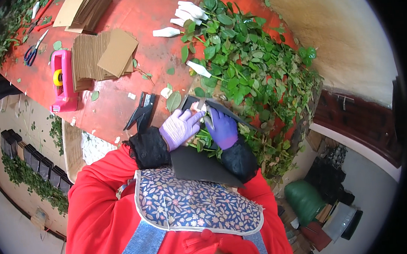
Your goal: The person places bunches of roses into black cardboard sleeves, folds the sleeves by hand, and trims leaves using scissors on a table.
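In the head view, my left hand [183,127], in a pale lilac glove, lies with its fingers stretched over a bunch of pale pink flower heads [198,106]. My right hand [222,125], in a darker purple glove, meets it from the right, fingertips bent towards the same flowers. Whether either hand grips a stem is hidden. Leafy stems [204,141] run from beneath the hands towards me. A dark grey sheet [201,166] lies in front of my apron, and a dark board edge [236,114] slants up beside my right hand. Left of my hands sits a black stapler-like tool [142,111].
Leafy cut stems [245,64], several with white-netted heads [188,13], cover the right of the red table [163,59]. At left are a pink tape dispenser [64,80], cardboard pieces [92,57] and scissors [36,48]. A crate [73,146] stands below the table edge.
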A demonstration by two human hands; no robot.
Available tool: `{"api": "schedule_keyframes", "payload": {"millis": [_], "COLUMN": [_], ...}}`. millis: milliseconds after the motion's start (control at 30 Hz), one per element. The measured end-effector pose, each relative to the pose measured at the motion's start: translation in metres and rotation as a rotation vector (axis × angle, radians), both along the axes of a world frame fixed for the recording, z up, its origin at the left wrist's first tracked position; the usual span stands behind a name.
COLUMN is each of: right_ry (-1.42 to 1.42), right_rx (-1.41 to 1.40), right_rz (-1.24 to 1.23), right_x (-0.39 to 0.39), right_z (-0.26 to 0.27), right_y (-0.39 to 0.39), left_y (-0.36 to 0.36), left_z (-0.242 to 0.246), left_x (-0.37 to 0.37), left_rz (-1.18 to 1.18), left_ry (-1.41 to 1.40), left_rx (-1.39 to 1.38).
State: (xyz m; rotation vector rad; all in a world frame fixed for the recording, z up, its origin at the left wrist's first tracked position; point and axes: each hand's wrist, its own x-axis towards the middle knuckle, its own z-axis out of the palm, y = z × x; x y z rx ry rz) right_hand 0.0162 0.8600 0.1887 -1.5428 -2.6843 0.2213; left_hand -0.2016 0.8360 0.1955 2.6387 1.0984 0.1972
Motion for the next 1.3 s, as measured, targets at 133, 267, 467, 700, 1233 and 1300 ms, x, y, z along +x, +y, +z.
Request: {"api": "schedule_keyframes", "payload": {"millis": [133, 267, 467, 700, 1233, 1300], "right_ry": [0.049, 0.083, -0.044, -0.024, -0.316, -0.177], "right_rx": [-0.024, -0.118, -0.108, -0.201, -0.331, -0.294], "right_rz": [0.041, 0.007, 0.005, 0.065, 0.096, 0.080], "right_x": [0.001, 0.009, -0.011, -0.006, -0.020, -0.024], "right_z": [0.000, -0.013, 0.046, 0.041, 0.045, 0.046], "right_y": [0.002, 0.003, 0.003, 0.011, 0.006, 0.005], "left_y": [0.005, 0.011, 0.014, 0.016, -0.012, -0.006], "left_z": [-0.004, -0.016, -0.017, 0.003, -0.013, -0.016], "left_x": [0.001, 0.004, -0.003, -0.034, -0.045, -0.036], "left_rz": [-0.004, -0.019, 0.006, 0.070, -0.005, -0.043], "left_ry": [-0.021, -0.053, -0.125, -0.275, -0.659, -0.479], "left_rx": [-0.041, -0.058, -0.089, -0.191, -0.203, -0.317]}}
